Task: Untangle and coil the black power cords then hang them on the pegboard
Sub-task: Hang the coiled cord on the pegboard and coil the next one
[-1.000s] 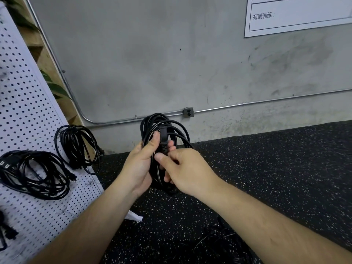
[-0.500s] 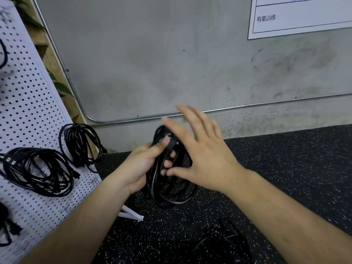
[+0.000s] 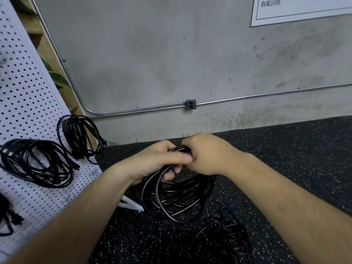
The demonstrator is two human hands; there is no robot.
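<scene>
A coiled black power cord [image 3: 175, 199] hangs in loops from both my hands over the dark floor. My left hand [image 3: 154, 161] is wrapped around the top of the coil, thumb laid across it. Touching it from the right, my right hand [image 3: 207, 155] is closed on the same top part of the coil. The white pegboard [image 3: 24, 103] leans at the left. Two coiled black cords hang on it, one large [image 3: 38, 164] and one smaller [image 3: 80, 136], with part of another [image 3: 7, 218] at the left edge. A tangle of black cords [image 3: 219, 242] lies on the floor below my hands.
A grey concrete wall [image 3: 171, 54] stands ahead, with a metal conduit and a small outlet box [image 3: 190, 104]. The speckled black rubber floor [image 3: 285, 149] stretches to the right. The pegboard's white foot [image 3: 131, 204] sticks out just left of the coil.
My right hand was lifted open over the coil half a second ago; it has now come down and closed on the coil's top. The coil sits lower in view than before.
</scene>
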